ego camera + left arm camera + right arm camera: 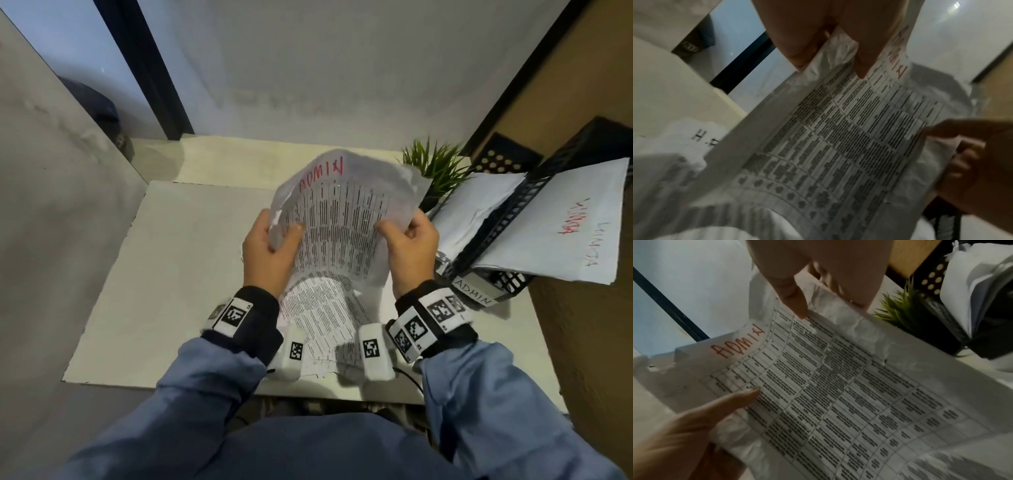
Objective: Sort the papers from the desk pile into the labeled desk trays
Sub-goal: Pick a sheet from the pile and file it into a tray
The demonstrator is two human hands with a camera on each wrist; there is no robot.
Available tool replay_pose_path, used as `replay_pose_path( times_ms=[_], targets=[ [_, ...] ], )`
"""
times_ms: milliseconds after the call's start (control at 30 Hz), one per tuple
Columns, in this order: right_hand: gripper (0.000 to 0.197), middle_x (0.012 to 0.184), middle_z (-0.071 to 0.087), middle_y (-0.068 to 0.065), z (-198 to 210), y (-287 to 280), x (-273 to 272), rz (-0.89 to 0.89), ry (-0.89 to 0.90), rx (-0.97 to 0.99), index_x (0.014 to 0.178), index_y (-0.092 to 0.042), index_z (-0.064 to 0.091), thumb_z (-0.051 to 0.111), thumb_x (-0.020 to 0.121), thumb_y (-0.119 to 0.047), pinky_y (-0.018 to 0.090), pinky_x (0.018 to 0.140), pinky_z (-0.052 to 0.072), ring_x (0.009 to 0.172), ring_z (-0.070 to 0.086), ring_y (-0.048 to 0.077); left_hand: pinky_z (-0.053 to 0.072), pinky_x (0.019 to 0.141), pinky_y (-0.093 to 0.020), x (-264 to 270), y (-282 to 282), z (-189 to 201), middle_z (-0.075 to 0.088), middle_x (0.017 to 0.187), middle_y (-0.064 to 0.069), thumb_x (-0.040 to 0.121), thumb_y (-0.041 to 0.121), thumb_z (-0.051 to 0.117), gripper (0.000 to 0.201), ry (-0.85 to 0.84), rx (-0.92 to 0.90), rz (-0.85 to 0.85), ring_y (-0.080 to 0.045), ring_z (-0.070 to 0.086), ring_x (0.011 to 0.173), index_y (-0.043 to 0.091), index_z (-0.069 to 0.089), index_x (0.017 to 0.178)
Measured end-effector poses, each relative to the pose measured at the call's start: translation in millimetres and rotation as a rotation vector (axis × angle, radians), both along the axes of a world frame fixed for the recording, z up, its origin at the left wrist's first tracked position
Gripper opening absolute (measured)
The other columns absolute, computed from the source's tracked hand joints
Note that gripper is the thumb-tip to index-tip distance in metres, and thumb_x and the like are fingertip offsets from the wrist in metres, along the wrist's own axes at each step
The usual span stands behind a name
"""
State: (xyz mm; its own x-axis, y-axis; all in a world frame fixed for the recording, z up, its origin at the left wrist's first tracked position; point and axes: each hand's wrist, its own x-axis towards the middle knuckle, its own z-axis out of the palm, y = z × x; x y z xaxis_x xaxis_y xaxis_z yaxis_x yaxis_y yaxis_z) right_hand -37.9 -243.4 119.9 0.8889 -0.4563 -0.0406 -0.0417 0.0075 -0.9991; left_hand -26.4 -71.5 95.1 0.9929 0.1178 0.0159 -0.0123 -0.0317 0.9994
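Both hands (270, 250) pinched an ADMIN-marked sheet (342, 219) left of the ADMIN tray (507, 219), already holding papers, with seemingly more beneath.

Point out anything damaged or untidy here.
The sheet marked ADMIN, held by both hands, is crumpled, with a ragged torn corner beside the left hand. Papers in the black tray lie askew, overhanging its edge.

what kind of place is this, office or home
Likely a small office desk nook: a white desk, black mesh paper trays with an ADMIN label, printed sheet marked ADMIN held in both hands, and a small potted plant.
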Motion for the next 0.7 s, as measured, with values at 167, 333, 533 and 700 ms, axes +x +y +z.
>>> replay_pose_path(
  times_ms=[167, 333, 533, 700],
  targets=[
    [0.013, 0.096, 0.064, 0.033, -54.6, 9.2, -15.6, 0.019, 0.355, -0.033, 0.091, 0.013, 0.060, 0.054, 0.081, 0.007, 0.045, 0.079, 0.054, 0.090, 0.062, 0.045, 0.055, 0.069, -0.014, -13.5, 4.2, -36.6, 0.063, 0.084, 0.011, 0.089, 0.011, 0.060, 0.019, 0.329, 0.145, -0.101, 0.008, 0.061, 0.065, 0.010, 0.062, 0.108],
    [0.010, 0.082, 0.064, 0.025, -53.5, -8.0, -8.7, 0.016, 0.344, -0.057, 0.085, 0.008, 0.063, 0.053, 0.082, 0.006, 0.038, 0.072, 0.053, 0.076, 0.062, 0.034, 0.049, 0.061, -0.026, -8.0, -2.4, -23.2, 0.054, 0.066, 0.011, 0.092, 0.022, 0.057, 0.019, 0.285, 0.311, -0.264, -0.008, 0.060, 0.059, 0.004, 0.064, 0.092],
    [0.029, 0.091, 0.065, 0.002, -6.3, -88.5, -4.6, -0.172, 0.125, -0.265, 0.108, -0.009, 0.060, 0.050, 0.084, 0.003, 0.012, 0.070, 0.049, 0.086, 0.061, 0.016, 0.030, 0.054, -0.026, 13.4, -53.4, 45.0, 0.037, 0.054, 0.000, 0.094, 0.021, 0.049, 0.038, 0.058, 0.420, -0.506, -0.010, 0.033, 0.045, 0.012, 0.043, 0.057],
    [0.067, 0.137, 0.040, 0.013, 10.9, -175.4, -28.5, -0.858, 0.286, -0.594, 0.138, -0.014, 0.039, 0.062, 0.076, -0.017, 0.041, 0.103, 0.036, 0.126, 0.037, 0.031, 0.024, 0.043, -0.015, 6.8, -124.7, 99.0, 0.032, 0.046, 0.007, 0.093, 0.010, 0.049, 0.048, -0.235, 0.414, -0.530, -0.005, 0.033, 0.038, 0.023, 0.032, 0.051]
  ],
)
